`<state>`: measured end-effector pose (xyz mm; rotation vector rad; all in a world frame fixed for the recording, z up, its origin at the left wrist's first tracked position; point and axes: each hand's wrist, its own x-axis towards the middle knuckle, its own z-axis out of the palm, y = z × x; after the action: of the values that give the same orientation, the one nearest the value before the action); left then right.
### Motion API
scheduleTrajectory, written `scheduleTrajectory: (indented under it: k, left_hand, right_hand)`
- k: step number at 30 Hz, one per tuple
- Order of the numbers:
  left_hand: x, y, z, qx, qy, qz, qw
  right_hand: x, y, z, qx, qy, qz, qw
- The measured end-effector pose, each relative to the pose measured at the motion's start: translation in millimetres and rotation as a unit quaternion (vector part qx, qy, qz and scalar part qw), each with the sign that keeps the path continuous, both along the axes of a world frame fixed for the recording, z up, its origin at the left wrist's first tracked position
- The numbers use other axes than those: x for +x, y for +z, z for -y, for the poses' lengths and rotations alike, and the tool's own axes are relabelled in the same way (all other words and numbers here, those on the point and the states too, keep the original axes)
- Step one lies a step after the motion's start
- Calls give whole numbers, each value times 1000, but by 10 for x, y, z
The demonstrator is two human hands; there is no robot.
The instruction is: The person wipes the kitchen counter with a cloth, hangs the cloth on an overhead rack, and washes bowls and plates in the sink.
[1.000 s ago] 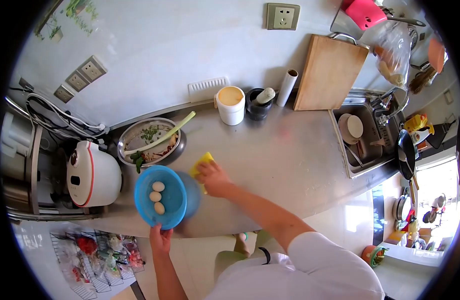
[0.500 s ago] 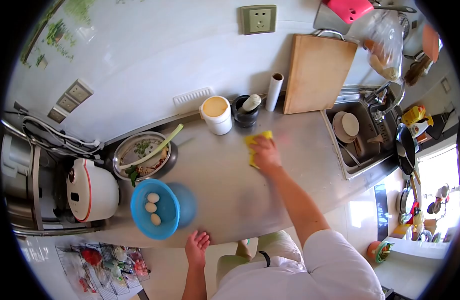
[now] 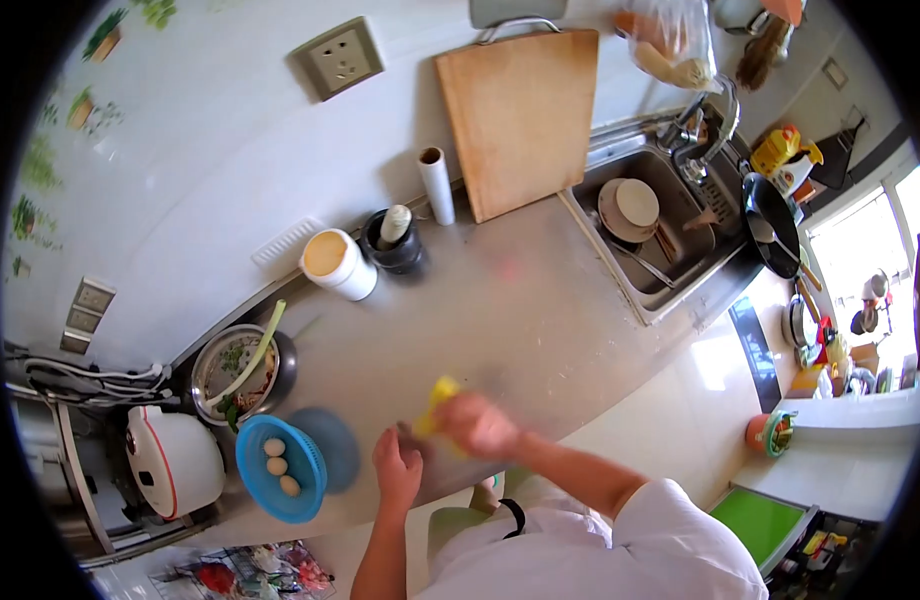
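My right hand (image 3: 472, 422), smeared by motion, is closed on a yellow cloth (image 3: 438, 405) low over the steel counter (image 3: 500, 330), near its front edge. My left hand (image 3: 396, 468) is just to the left of the cloth at that edge, holding nothing visible, its thumb and fingers apart and partly blurred. To the left of it stands a blue plastic basket (image 3: 314, 470) with 3 eggs (image 3: 276, 466) inside. Behind the basket, a steel bowl (image 3: 198, 372) holds a green stalk (image 3: 255, 360) and vegetable scraps.
Along the wall are a white tub (image 3: 350, 275), a dark mortar with pestle (image 3: 400, 254), an upright roll (image 3: 437, 188) and a wooden cutting board (image 3: 520, 120). Dishes sit in the sink (image 3: 652, 290) on the right. A white rice cooker (image 3: 185, 460) is at the left.
My right hand has brought the yellow cloth from the back of the counter toward the front edge, close to my left hand. The camera view has turned to the right.
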<state>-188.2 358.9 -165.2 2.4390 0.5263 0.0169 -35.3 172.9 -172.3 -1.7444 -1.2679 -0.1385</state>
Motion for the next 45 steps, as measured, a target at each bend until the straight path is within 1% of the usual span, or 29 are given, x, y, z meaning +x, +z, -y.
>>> scheduleTrajectory:
  k: [2, 3, 5, 6, 7, 9, 11, 13, 14, 16, 17, 19, 20, 21, 23, 25, 28, 29, 31, 33, 35, 37, 38, 40, 43, 45]
  left_hand:
    - [56, 39, 57, 13, -5, -22, 1000]
    - [59, 70, 64, 26, -4, -39, 999]
    - [56, 98, 103, 48, -26, -65, 996]
    - [42, 122, 115, 67, -48, -86, 993]
    - [86, 155, 131, 69, -53, -84, 993]
    - [45, 214, 191, 116, -92, -108, 983]
    - [51, 256, 213, 117, -98, -112, 982]
    - [58, 302, 209, 119, -99, -114, 981]
    - [71, 326, 209, 112, -98, -130, 980]
    - [81, 336, 204, 103, -94, -143, 980]
    - [69, 327, 199, 112, -104, -139, 978]
    - [57, 305, 215, 121, -114, -135, 977]
    - [52, 295, 228, 123, -109, -136, 977]
    - [54, 283, 233, 126, -104, -137, 977]
    - [50, 262, 238, 136, -110, -132, 976]
    - [61, 249, 227, 147, -117, -129, 974]
    - [56, 251, 229, 152, -117, -137, 972]
    - [51, 258, 240, 145, -109, -136, 974]
    - [45, 233, 264, 134, -98, -133, 977]
    - [36, 186, 251, 163, -102, -130, 973]
    - [36, 217, 252, 159, -103, -126, 974]
    - [58, 221, 253, 155, -106, -117, 975]
    - [42, 205, 252, 157, -104, -116, 975]
    - [48, 205, 252, 158, -105, -114, 975]
    - [47, 211, 273, 166, -111, -118, 973]
    - [50, 207, 284, 175, -108, -132, 970]
  right_hand:
    - [-337, 165, -40, -87, 79, 81, 990]
    - [-323, 91, -28, -85, 76, 77, 991]
    - [-155, -212, 70, -86, 50, 76, 992]
    - [91, -280, 211, -73, 23, 41, 996]
    - [442, -282, 390, -61, -8, 11, 998]
    - [690, -113, 599, -46, -41, -9, 998]
    - [1047, 19, 834, -48, -112, 4, 993]
    - [1325, 55, 1022, -83, -210, 24, 974]
    - [1464, 69, 1061, -71, -240, 43, 967]
    - [1604, 99, 1025, -114, -370, 71, 919]
    - [1649, 95, 954, -113, -368, 75, 920]
    - [1688, 123, 610, -54, -359, 68, 929]
    - [1706, 124, 387, -36, -312, 68, 947]
    - [1663, 206, 137, -77, -298, 83, 948]
    - [1678, 256, -322, -118, -238, 66, 962]
    - [1782, 260, -660, -185, -243, 101, 947]
    - [2019, 52, -745, -215, -281, 76, 932]
    - [2069, 12, -668, -217, -282, 73, 931]
    - [2158, 45, -316, -215, -325, 29, 920]
    - [2236, -22, 120, -193, -352, 23, 916]
    - [2139, 70, 533, -177, -396, 50, 900]
    - [1964, -3, 906, -181, -448, 60, 874]
    - [1880, 0, 1031, -180, -450, 65, 872]
    - [1764, 37, 1192, -210, -482, 3, 850]
    - [1953, 146, 1108, -198, -473, 23, 858]
    - [2245, 232, 905, -173, -477, 49, 860]
